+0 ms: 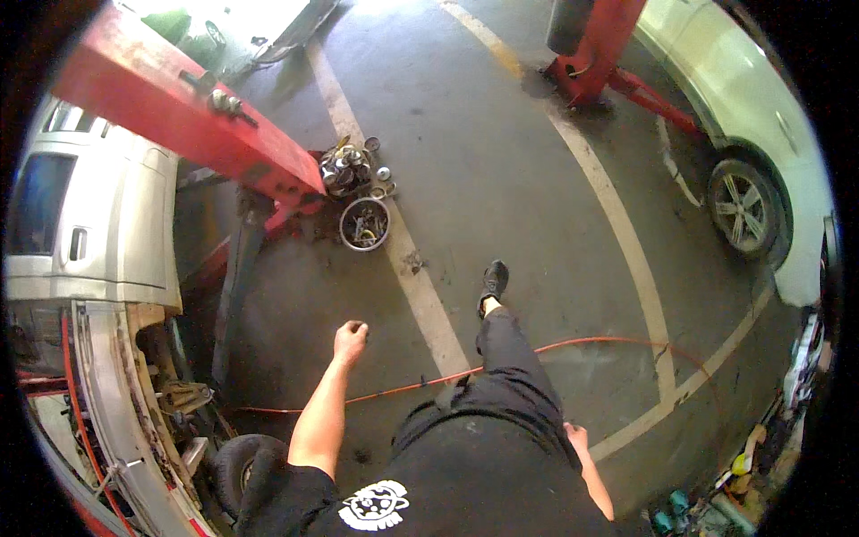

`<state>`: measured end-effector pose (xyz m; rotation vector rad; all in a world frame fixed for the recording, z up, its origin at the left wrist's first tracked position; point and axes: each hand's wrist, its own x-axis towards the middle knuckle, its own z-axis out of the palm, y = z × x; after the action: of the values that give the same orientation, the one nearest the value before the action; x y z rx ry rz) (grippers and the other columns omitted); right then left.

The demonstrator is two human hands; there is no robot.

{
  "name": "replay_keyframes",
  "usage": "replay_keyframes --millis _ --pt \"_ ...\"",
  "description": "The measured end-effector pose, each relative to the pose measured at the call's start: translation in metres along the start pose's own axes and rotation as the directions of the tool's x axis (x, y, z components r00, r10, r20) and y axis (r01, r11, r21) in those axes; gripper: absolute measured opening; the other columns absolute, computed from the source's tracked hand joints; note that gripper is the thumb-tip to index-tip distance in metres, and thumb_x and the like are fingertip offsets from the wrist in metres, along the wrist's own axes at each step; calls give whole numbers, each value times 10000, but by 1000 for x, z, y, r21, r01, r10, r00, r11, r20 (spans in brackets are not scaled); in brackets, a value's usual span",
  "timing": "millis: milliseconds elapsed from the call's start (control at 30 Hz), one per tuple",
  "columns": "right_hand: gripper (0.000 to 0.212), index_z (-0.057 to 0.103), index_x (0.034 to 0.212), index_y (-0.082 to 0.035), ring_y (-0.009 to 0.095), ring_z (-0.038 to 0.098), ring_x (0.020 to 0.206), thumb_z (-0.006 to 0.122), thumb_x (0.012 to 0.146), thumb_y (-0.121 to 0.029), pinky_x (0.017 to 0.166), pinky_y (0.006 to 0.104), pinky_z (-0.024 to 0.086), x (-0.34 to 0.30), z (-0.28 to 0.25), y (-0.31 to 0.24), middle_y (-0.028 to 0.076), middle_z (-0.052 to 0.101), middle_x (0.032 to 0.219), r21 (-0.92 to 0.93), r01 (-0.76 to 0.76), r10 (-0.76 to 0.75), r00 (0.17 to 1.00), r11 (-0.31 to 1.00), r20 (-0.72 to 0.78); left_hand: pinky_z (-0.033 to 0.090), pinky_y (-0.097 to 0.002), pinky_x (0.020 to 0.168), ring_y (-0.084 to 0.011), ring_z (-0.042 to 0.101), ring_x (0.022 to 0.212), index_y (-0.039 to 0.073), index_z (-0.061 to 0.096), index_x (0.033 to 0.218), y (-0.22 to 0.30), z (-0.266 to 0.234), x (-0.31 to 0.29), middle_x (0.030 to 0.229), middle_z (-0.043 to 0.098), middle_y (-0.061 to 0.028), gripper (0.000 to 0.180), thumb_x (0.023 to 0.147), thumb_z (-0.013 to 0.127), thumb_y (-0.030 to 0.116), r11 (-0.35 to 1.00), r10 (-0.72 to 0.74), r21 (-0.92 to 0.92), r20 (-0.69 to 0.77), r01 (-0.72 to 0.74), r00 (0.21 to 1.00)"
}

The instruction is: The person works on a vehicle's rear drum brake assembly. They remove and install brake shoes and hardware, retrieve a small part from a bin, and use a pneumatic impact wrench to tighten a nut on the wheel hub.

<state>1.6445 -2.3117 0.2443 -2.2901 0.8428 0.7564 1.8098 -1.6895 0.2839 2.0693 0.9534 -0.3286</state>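
My left hand (351, 341) hangs in front of me on the left, its fingers curled closed. A small dark spot shows at its fingertips; whether it is an object or shadow I cannot make out. My right hand (577, 437) is low beside my right thigh, small in view, with its fingers mostly hidden. Neither hand touches anything around it. Ahead of the left hand, a round metal bucket (380, 244) holding metal parts sits on the floor. Beyond it is a heap of metal parts (345, 168). One shoe (494, 278) is stretched out ahead of me.
An orange hose (385, 392) crosses the floor at my legs. A red lift post (192, 116) leans in at left, another (591, 63) stands far right. A silver vehicle (125, 215) with exposed bodywork is left, a tyre (234, 467) below it. A pale car (761, 98) stands right.
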Motion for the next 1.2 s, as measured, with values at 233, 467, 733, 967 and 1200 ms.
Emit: replay_keyframes --millis 233,467,733,967,1200 --pt "420 568 983 96 216 586 597 620 838 -295 528 386 455 219 -88 -250 143 617 699 142 -67 51 992 988 117 517 -364 764 -253 664 836 -27 658 973 12 17 34 948 691 -155 304 825 640 237 949 -315 84 161 305 936" --pt "347 548 912 47 191 603 620 582 899 -298 598 334 538 373 -235 -606 85 559 725 396 209 -193 978 894 -81 481 -317 547 -177 607 640 -31 643 996 145 6 133 782 648 -91 246 850 617 165 771 -600 -209 76 601 796" --pt "501 645 927 42 257 668 682 491 931 -435 692 396 507 462 -224 -807 167 665 660 -145 161 -149 984 976 94 414 -340 440 -198 542 496 -13 614 786 279 18 416 619 569 -93 155 818 602 137 706 -589 -335 210 624 780" --pt "482 602 1074 81 317 657 884 674 813 -317 775 405 505 561 -183 -847 241 661 978 27 -86 82 989 996 125 498 -342 794 -221 653 855 -19 669 982 585 -110 718 930 691 -148 294 828 640 230 933 33 -354 -79 -59 996" --pt "640 517 1141 124 243 574 920 689 777 -374 721 403 485 673 -179 -1017 185 605 1032 354 -217 84 931 910 355 487 -382 870 -296 637 994 -18 647 1058 715 -137 898 1035 663 -201 423 812 629 326 993 -118 -19 -143 116 983"
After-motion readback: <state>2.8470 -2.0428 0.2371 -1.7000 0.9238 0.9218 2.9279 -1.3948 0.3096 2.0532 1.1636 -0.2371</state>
